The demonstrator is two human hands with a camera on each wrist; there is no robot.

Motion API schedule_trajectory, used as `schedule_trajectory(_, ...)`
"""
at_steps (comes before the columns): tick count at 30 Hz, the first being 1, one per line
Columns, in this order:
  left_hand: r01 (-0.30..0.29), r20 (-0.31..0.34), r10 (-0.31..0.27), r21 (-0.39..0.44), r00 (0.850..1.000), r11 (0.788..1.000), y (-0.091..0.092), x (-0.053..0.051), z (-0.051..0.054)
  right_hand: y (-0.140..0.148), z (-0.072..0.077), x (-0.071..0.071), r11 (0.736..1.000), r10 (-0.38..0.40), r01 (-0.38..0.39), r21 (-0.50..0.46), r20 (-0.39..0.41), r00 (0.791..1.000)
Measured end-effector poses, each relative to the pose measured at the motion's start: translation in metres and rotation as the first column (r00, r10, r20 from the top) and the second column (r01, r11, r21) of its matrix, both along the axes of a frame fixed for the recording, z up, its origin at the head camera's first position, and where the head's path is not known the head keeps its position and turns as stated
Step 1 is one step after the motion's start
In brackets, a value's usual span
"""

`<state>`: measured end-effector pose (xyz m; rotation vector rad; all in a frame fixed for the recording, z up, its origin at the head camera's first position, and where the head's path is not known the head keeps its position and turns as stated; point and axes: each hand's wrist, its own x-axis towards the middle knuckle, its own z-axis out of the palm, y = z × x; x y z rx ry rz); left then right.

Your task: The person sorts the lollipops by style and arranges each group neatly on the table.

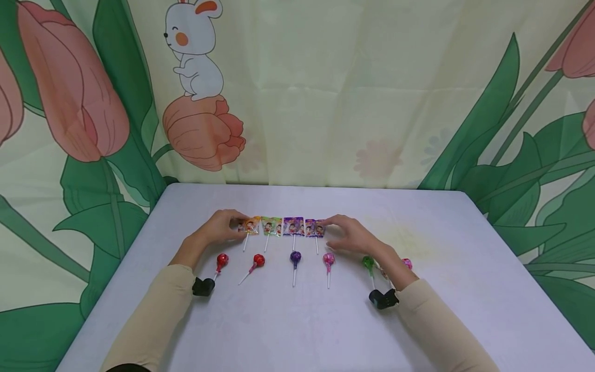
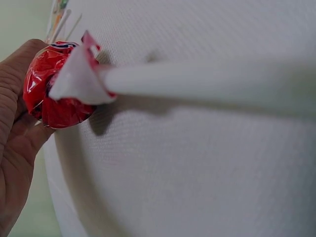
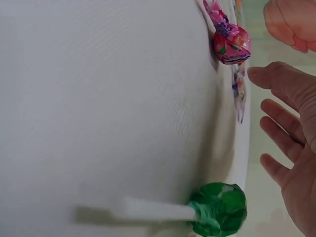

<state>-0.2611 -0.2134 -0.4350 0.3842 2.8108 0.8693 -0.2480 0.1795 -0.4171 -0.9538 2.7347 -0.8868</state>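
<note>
Four flat, square-wrapped lollipops with printed plastic wrappers and white sticks lie side by side in a row on the far part of a white surface, sticks toward the near side. From left to right they are an orange packet, a green packet, a purple packet and a second purple packet.

The left hand is at the left end of the row, its curved thumb and fingers around the left edge of the orange packet; I cannot tell whether they pinch it. The right hand is open at the right end, index finger at the second purple packet's upper right corner, thumb parted below, other fingers loose.

Nearer lie round wrapped lollipops, spaced apart: a shiny red ball lollipop near the left wrist, a second red one with its stick slanting, a dark purple one, a pink one and a green one. Beside the green one, the right forearm partly covers a pale-wrapped lollipop; another pink lollipop shows to its right.

Both arms wear beige sleeves. Beyond the surface hangs a pale cloth backdrop printed with tulips and a white rabbit.
</note>
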Motion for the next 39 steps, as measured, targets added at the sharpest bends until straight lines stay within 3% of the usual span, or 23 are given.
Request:
schedule_trajectory(27, -0.001, 0.010, 0.001, -0.003, 1.000, 1.000, 0.001, 0.001, 0.002, 0.044, 0.016, 0.056, 0.995, -0.029, 0.025, -0.100, -0.034, 0.999)
schedule_trajectory(39, 0.007, 0.000, -0.007, 0.001, 1.000, 1.000, 0.000, 0.001, 0.001, 0.072, 0.008, 0.075, 0.993, -0.087, 0.082, -0.086, -0.062, 0.994)
